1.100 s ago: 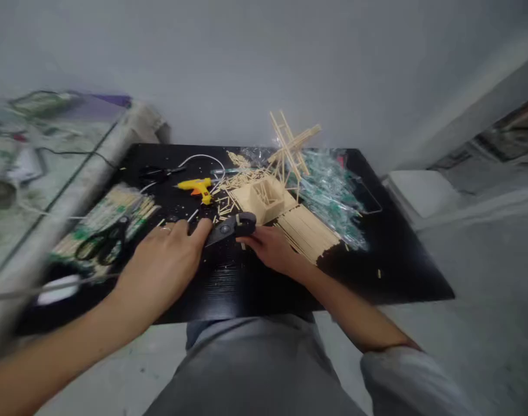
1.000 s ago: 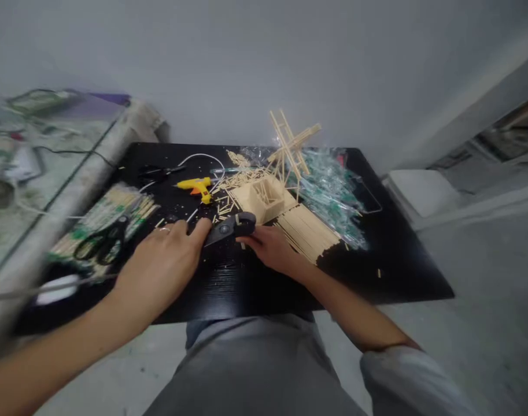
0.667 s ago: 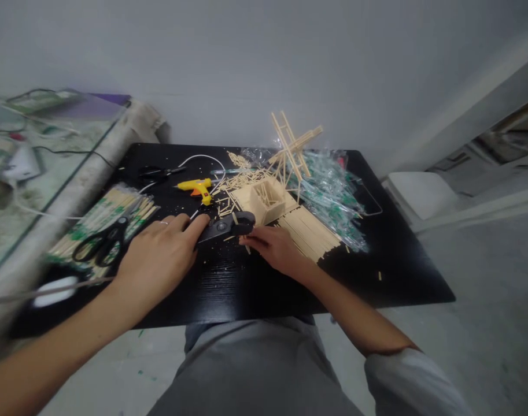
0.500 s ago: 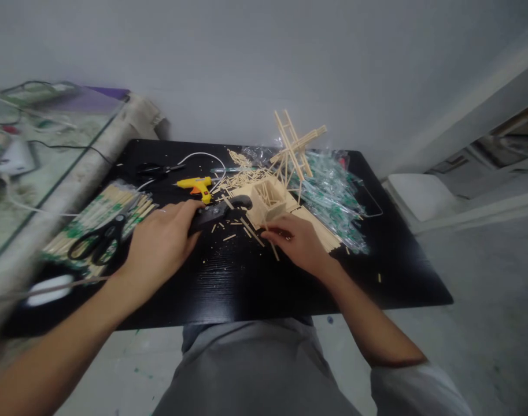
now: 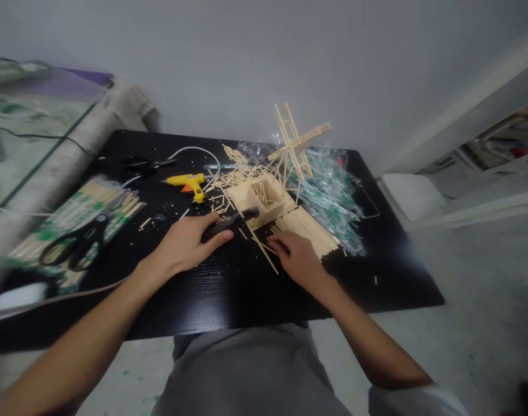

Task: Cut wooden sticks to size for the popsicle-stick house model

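My left hand is wrapped round the dark handles of black cutting pliers, whose head points at a small open box of wooden sticks. My right hand rests on the black table with its fingers curled on a long thin wooden stick lying slantwise between both hands. Right beside that hand lies a flat panel of glued sticks. Behind the box stands a cross-shaped stick frame.
A yellow glue gun with a white cord, black scissors on a bundle of packed sticks, loose stick bits, and a heap of clear green-printed wrappers lie about. A glass-topped surface adjoins on the left.
My left hand closed on the pliers and lifted them toward the stick box. My right hand left the pliers' head and shifted right onto the long stick. The view drifted left.
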{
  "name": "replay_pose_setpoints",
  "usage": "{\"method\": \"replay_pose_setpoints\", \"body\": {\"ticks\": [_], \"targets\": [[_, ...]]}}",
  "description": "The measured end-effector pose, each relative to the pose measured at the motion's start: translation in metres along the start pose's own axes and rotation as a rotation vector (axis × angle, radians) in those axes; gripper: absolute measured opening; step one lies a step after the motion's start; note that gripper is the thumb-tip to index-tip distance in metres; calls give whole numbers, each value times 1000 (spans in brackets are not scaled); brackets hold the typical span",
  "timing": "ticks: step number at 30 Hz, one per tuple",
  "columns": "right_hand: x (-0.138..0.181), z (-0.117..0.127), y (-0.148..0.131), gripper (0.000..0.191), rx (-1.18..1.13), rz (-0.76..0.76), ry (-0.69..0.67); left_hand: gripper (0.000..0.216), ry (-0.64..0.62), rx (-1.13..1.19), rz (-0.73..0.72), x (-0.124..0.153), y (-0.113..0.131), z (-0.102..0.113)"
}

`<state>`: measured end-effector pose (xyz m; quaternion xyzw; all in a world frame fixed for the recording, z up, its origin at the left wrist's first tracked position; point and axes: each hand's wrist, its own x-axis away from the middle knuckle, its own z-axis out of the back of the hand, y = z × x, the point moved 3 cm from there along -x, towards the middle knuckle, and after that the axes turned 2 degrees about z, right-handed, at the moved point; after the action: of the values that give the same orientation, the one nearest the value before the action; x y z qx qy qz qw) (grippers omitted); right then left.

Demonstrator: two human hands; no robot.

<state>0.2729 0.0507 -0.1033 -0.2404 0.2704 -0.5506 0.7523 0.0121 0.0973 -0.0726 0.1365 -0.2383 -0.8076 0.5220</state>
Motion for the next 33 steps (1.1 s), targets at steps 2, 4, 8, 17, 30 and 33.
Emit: {"method": "replay_pose_setpoints", "body": {"ticks": [2, 4, 8, 17, 30, 33], "targets": [[-2, 3, -8, 19, -223, -6, 63, 52, -27, 17, -7, 1, -1, -4], [-4, 1, -19, 20, -458, -47, 59, 51, -50, 38, -4, 2, 0, -9], [-6, -17, -36, 23, -761, -147, 19, 49, -75, 105, 0, 5, 3, -14], [-3, -31, -38, 24, -802, -255, 166, 53, -62, 40, 1, 10, 3, -24], [-3, -24, -44, 38, -962, -237, -30, 44, 12, 106, -178, 11, 3, -26], [-2, -24, -46, 38, -1095, -282, -100, 47, 0, 131, -207, 12, 2, -28]]}}
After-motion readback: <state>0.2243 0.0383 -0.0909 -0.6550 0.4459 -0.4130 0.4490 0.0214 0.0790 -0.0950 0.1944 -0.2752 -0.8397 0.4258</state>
